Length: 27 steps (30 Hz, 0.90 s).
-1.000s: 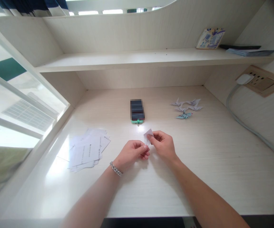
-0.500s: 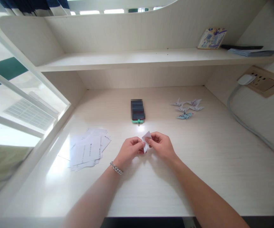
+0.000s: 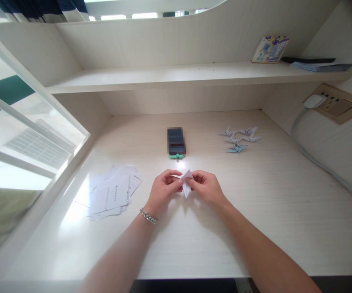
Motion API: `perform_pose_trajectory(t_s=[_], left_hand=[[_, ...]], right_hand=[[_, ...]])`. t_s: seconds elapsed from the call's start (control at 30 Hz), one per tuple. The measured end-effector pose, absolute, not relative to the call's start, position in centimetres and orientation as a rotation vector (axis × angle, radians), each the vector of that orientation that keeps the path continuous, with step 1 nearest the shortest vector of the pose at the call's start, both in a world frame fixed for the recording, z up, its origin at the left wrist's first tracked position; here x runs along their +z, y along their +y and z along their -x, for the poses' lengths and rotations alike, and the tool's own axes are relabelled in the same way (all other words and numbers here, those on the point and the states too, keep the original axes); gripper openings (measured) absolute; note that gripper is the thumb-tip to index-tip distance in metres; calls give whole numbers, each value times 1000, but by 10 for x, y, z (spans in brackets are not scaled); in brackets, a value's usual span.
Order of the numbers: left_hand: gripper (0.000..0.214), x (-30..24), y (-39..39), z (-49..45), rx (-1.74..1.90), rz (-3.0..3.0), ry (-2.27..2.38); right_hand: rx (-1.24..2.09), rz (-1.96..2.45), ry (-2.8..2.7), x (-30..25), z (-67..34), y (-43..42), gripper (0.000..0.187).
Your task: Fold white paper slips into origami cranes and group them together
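A small piece of folded white paper (image 3: 187,185), kite-shaped with a point toward me, is held just above the desk. My left hand (image 3: 165,188) pinches its left edge between thumb and fingers; a silver chain bracelet (image 3: 148,216) circles that wrist. On the other edge, my right hand (image 3: 205,186) grips the paper with the thumb on top and fingers behind. Several folded paper cranes (image 3: 241,134) lie at the back right, mostly white, with a light blue one (image 3: 237,149) in front of them.
Loose white paper sheets (image 3: 110,195) lie overlapping at the left. A phone (image 3: 176,141) with a blurred screen and green lower edge rests behind my hands. A shelf (image 3: 151,77) spans the back. On the right wall, a charger (image 3: 315,101) trails a grey cable (image 3: 316,165).
The folded paper has turned more upright, its lower point now facing me. My left fingers have shifted up and spread slightly along its edge.
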<state>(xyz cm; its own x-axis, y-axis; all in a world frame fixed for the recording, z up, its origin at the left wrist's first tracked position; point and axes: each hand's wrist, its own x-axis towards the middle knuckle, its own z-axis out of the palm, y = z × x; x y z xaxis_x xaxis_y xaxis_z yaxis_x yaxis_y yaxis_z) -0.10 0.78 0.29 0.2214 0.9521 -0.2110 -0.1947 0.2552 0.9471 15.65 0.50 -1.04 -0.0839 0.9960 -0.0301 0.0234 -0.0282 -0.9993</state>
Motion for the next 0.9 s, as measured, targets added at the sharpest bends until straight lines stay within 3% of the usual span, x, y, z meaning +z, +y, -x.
perform_pose_trajectory(t_s=[0.2,0.67,0.9], left_hand=[[12,2,8,1,996,-1052,1046],[8,2,9,2,1015,-968,996],[13,3,7,1,998,-956,972]], right_hand=[[1425,1156,-1234,-7,-161,5,26],[1647,1082,-1045,-1,-169,4,29],[1499,1220,-1087,-6,-165,5,26]])
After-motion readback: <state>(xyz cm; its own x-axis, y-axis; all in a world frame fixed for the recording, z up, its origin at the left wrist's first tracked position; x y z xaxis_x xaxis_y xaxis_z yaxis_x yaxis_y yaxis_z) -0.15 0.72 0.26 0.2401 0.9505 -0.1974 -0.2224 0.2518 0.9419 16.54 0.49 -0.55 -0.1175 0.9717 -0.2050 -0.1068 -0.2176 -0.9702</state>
